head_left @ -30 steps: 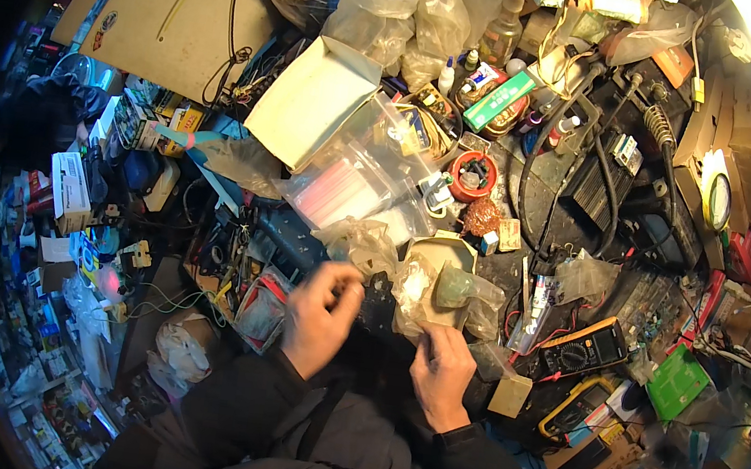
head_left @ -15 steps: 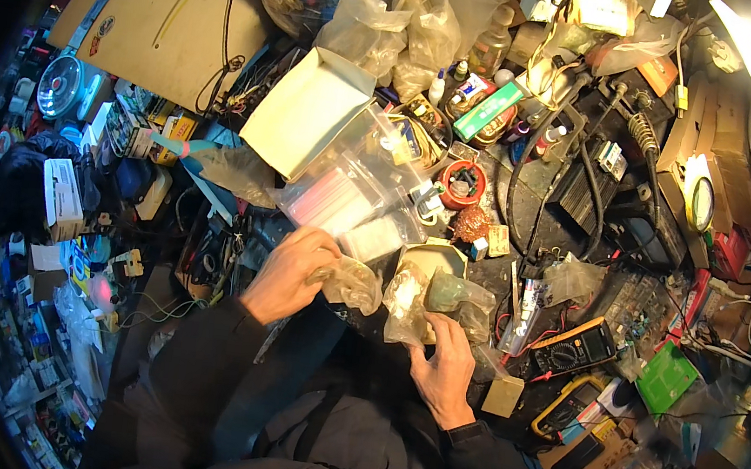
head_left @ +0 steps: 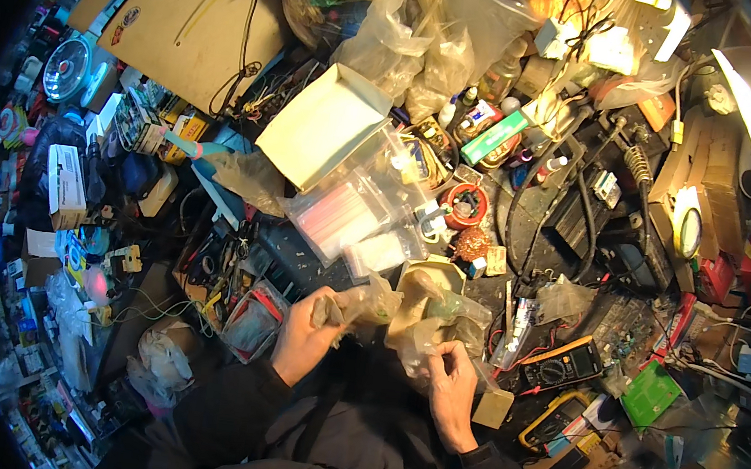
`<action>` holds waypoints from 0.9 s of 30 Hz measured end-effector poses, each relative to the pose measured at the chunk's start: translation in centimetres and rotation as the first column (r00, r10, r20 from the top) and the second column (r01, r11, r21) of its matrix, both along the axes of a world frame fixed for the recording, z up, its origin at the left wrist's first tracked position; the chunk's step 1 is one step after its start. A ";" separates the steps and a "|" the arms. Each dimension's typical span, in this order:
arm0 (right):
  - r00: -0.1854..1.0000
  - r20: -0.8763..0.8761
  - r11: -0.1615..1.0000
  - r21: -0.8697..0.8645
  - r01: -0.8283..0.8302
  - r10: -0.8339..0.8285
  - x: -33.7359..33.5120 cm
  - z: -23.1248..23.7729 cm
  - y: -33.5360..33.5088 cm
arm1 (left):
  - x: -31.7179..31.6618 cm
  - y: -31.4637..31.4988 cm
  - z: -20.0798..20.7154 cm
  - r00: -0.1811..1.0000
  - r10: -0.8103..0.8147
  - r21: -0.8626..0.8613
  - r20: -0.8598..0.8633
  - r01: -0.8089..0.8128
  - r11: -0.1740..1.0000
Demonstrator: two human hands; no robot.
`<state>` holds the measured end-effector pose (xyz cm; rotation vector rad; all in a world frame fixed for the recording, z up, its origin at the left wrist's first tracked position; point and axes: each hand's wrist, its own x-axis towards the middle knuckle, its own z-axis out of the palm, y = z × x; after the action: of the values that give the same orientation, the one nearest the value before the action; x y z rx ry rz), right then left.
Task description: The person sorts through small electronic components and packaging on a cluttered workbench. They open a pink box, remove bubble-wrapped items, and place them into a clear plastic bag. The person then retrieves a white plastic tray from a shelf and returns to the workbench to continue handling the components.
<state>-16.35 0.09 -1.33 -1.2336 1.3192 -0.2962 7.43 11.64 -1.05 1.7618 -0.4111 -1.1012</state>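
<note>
My left hand is closed on a crumpled clear plastic bag, which stretches right toward a small cream box. My right hand pinches, thumb to fingers, the edge of another thin clear bag. That second bag hangs at the near side of the open cream box. More cloudy plastic bags with indistinct contents bulge from the box. Beyond my left hand lie flat clear packets, one of pinkish strips and one of whitish pieces.
A large open pale box stands behind the packets. Right of my right hand sit a small tan box and a black-and-yellow multimeter. A red round container and a green circuit board lie among thick cables and tools.
My left hand has drawn nearer to my body and turned, lifting its bag away from the packets. My right hand has moved slightly nearer, its fingers now pinched on a bag edge.
</note>
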 end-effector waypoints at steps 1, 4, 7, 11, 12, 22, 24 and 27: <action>0.996 0.075 0.997 0.051 0.053 -0.056 0.2 0.0 0.1 | -0.9 -0.3 0.2 0.998 -0.032 -0.032 0.057 0.034 0.999; 0.991 0.127 0.999 0.027 0.037 -0.040 0.9 -0.3 0.7 | -3.5 -1.1 0.5 0.980 -0.098 -0.065 0.173 0.111 0.992; 0.989 0.128 0.997 -0.033 -0.063 0.067 0.8 -0.5 1.7 | -5.5 -2.1 0.8 0.863 -0.234 -0.161 0.447 0.335 0.928; 0.991 0.105 0.981 -0.180 -0.067 0.087 -0.1 -1.9 0.8 | -6.4 -3.7 1.4 0.834 -0.353 -0.141 0.423 0.445 0.884; 0.994 0.033 0.984 -0.149 -0.094 0.100 -0.3 -2.2 0.2 | -6.4 -4.1 1.5 0.821 -0.355 -0.192 0.447 0.476 0.858; 0.984 0.025 0.939 -0.306 -0.158 0.174 -1.7 -2.4 -4.8 | -7.0 -4.6 -1.6 0.760 -0.347 -0.283 0.550 0.560 0.779; 0.981 0.012 0.931 -0.317 -0.180 0.194 -2.0 -1.9 -5.1 | -6.7 -5.7 -1.3 0.758 -0.344 -0.299 0.555 0.567 0.768; 0.970 -0.012 0.913 -0.336 -0.231 0.241 -2.6 -1.3 -4.8 | -6.5 -7.8 -0.4 0.758 -0.312 -0.355 0.572 0.572 0.740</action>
<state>-18.93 -4.72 -2.59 -1.6552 1.1063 -0.3751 0.88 3.85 -1.49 1.4467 -1.3925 -0.7444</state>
